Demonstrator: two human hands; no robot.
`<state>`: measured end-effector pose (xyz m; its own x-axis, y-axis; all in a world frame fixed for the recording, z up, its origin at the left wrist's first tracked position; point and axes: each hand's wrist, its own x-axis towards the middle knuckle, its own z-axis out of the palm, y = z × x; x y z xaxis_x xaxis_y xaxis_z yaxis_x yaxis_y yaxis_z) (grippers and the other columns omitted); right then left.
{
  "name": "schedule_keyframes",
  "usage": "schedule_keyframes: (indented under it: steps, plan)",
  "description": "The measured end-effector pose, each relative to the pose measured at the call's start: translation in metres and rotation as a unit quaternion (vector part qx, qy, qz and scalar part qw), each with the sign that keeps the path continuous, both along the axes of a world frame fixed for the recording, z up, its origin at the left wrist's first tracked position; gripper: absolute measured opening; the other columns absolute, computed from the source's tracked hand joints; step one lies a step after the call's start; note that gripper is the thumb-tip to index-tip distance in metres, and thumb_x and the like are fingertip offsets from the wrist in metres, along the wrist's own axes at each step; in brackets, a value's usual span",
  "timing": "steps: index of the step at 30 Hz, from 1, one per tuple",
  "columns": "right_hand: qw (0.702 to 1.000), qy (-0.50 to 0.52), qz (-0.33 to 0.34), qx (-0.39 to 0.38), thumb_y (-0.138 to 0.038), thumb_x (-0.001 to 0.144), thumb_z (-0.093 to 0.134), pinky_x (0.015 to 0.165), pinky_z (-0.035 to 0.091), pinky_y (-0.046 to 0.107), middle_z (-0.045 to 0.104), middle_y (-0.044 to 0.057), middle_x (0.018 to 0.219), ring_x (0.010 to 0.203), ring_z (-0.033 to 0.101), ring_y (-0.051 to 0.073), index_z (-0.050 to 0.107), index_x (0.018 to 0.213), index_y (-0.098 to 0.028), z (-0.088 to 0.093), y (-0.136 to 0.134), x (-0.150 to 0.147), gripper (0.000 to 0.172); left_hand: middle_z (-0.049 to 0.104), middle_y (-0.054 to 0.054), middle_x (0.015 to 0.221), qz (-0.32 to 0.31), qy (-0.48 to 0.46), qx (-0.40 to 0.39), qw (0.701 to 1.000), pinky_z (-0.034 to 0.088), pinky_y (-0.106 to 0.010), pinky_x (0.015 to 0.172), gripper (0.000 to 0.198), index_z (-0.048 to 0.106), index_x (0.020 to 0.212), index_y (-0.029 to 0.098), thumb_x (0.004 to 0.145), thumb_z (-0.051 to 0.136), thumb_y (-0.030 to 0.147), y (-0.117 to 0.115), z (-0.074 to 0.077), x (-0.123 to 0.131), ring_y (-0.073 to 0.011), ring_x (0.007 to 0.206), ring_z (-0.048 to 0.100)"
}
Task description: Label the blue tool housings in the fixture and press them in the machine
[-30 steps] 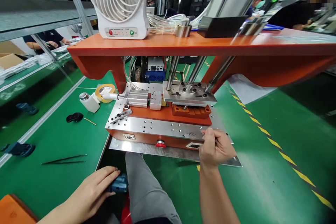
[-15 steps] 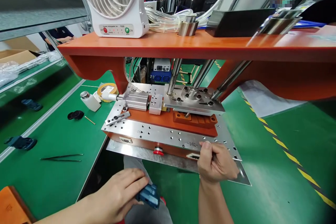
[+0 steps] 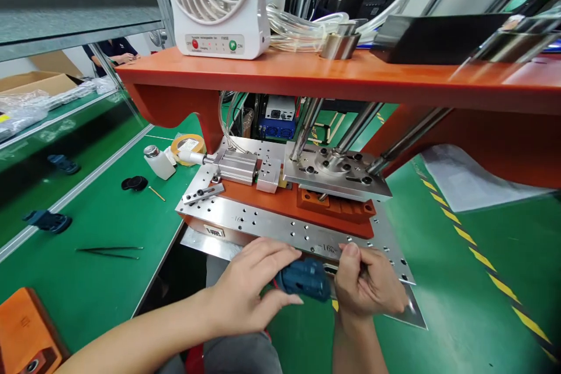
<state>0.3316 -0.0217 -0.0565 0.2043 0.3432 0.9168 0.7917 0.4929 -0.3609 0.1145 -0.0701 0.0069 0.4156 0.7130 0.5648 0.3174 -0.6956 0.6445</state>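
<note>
My left hand (image 3: 249,286) is shut around a blue cordless power tool (image 3: 303,279), which it holds just in front of the steel base plate (image 3: 280,225). My right hand (image 3: 363,283) sits curled at the plate's front right edge, close to the tool's nose. Its fingers hide whatever they may pinch. Behind the plate's holes lies an orange block (image 3: 335,205), partly under a raised steel press plate (image 3: 337,172). A pneumatic cylinder (image 3: 236,166) lies on the machine's left side.
An orange crossbar (image 3: 307,73) spans above the machine, carrying a white fan (image 3: 214,6). On the green bench mat (image 3: 100,280) lie tweezers (image 3: 109,252), a white bottle (image 3: 158,162) and a tape roll (image 3: 188,145). A person stands at the back left.
My left hand has carried the blue tool up and right from beside my leg to the plate's front edge. My right hand stays at the plate, and the view has shifted slightly.
</note>
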Motion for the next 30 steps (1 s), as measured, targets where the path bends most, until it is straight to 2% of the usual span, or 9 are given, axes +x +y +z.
schedule_keyframes:
  steps: [4, 7, 10, 13, 17, 22, 30]
  plan:
    - [1.0, -0.005, 0.0, -0.017, -0.009, 0.084, 0.065, 0.051, 0.045, 0.025, 0.066, 0.0, 0.061, 0.049, 0.059, 0.013, 0.065, 0.071, -0.018, -0.003, 0.0, 0.002, 0.016, 0.071, -0.012, 0.121, 0.052, -0.107, -0.088, 0.989, 0.053, -0.039, 0.1, 0.051, 0.059, 0.133, 0.023, 0.086, 0.075, 0.033, 0.003, -0.006, 0.01, -0.0263, 0.115, 0.065]
    - [1.0, -0.007, -0.012, -0.007, -0.01, 0.084, 0.066, 0.053, 0.046, 0.025, 0.066, 0.0, 0.06, 0.05, 0.058, 0.013, 0.066, 0.07, -0.018, -0.005, 0.0, 0.003, 0.016, 0.07, -0.01, 0.123, 0.076, -0.136, -0.137, 0.978, 0.052, -0.035, 0.101, 0.049, 0.061, 0.131, 0.022, 0.085, 0.077, 0.032, 0.003, -0.011, 0.01, -0.0238, 0.115, 0.065]
    - [1.0, -0.008, -0.018, -0.007, -0.011, 0.085, 0.066, 0.053, 0.046, 0.025, 0.065, 0.001, 0.06, 0.05, 0.058, 0.013, 0.066, 0.069, -0.017, -0.005, 0.0, 0.001, 0.017, 0.07, -0.01, 0.123, 0.071, -0.137, -0.16, 0.975, 0.052, -0.034, 0.1, 0.048, 0.063, 0.129, 0.021, 0.085, 0.077, 0.033, 0.004, -0.012, 0.007, -0.0228, 0.112, 0.066]
    - [1.0, -0.005, -0.022, -0.016, -0.011, 0.085, 0.066, 0.053, 0.044, 0.024, 0.065, 0.0, 0.06, 0.049, 0.057, 0.012, 0.068, 0.069, -0.017, -0.004, 0.0, 0.0, 0.017, 0.071, -0.012, 0.122, 0.047, -0.115, -0.161, 0.979, 0.052, -0.037, 0.102, 0.048, 0.062, 0.129, 0.019, 0.085, 0.076, 0.034, 0.006, -0.01, 0.006, -0.0245, 0.113, 0.066]
    - [1.0, -0.002, -0.014, -0.02, -0.01, 0.085, 0.066, 0.053, 0.043, 0.025, 0.064, 0.0, 0.06, 0.049, 0.055, 0.012, 0.068, 0.07, -0.017, -0.004, 0.0, 0.0, 0.016, 0.072, -0.012, 0.123, 0.025, -0.086, -0.131, 0.987, 0.043, -0.047, 0.113, 0.048, 0.06, 0.13, 0.018, 0.087, 0.074, 0.034, 0.007, -0.009, 0.006, -0.0265, 0.116, 0.065]
    - [0.999, -0.017, -0.03, -0.016, -0.012, 0.086, 0.066, 0.052, 0.043, 0.026, 0.063, -0.001, 0.059, 0.048, 0.054, 0.013, 0.067, 0.07, -0.019, -0.004, 0.0, 0.001, 0.017, 0.071, -0.012, 0.122, 0.031, -0.09, -0.147, 0.984, 0.051, -0.042, 0.104, 0.046, 0.062, 0.128, 0.018, 0.086, 0.074, 0.033, 0.007, -0.007, 0.006, -0.0273, 0.115, 0.065]
    - [0.999, -0.016, -0.027, -0.019, -0.013, 0.086, 0.067, 0.049, 0.04, 0.025, 0.061, -0.001, 0.056, 0.047, 0.052, 0.012, 0.066, 0.068, -0.019, -0.001, -0.001, -0.001, 0.019, 0.071, -0.013, 0.121, 0.026, -0.089, -0.155, 0.984, 0.052, -0.038, 0.101, 0.047, 0.062, 0.127, 0.016, 0.085, 0.076, 0.03, 0.006, -0.004, 0.005, -0.0264, 0.114, 0.065]
